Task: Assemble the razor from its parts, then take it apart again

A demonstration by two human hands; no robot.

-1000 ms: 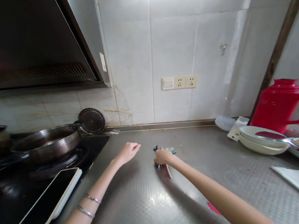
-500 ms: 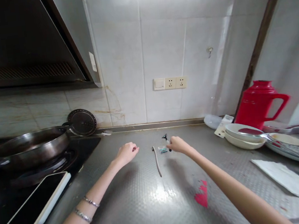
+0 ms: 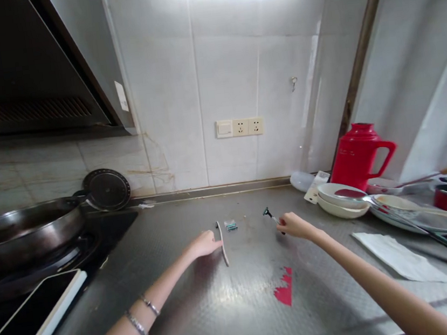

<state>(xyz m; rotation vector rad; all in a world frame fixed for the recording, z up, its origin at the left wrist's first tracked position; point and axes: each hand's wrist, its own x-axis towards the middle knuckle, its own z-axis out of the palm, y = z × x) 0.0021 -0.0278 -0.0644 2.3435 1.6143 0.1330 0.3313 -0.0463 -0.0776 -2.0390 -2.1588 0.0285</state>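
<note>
My left hand (image 3: 205,244) is closed, its fingertips pinched at the middle of a thin, pale toothbrush (image 3: 225,254) with a dark head. The toothbrush lies lengthwise on the metal counter. In my right hand (image 3: 297,225) is a razor (image 3: 270,215), gripped by its handle. Its dark, green-edged head points up and to the left. Between my hands, just right of the toothbrush, lies a small clear pack with green strips (image 3: 231,225); its contents are too small to make out.
At left, a phone (image 3: 25,317) lies by the stove with a pan (image 3: 31,232). A red thermos (image 3: 354,154), stacked bowls (image 3: 344,207) and a white tissue (image 3: 397,255) stand or lie at right. A red patch (image 3: 284,290) marks the counter (image 3: 242,317) in front.
My left hand has moved right and closed on the toothbrush. My right hand has drawn the razor rightward, away from the small pack. The view has turned slightly right.
</note>
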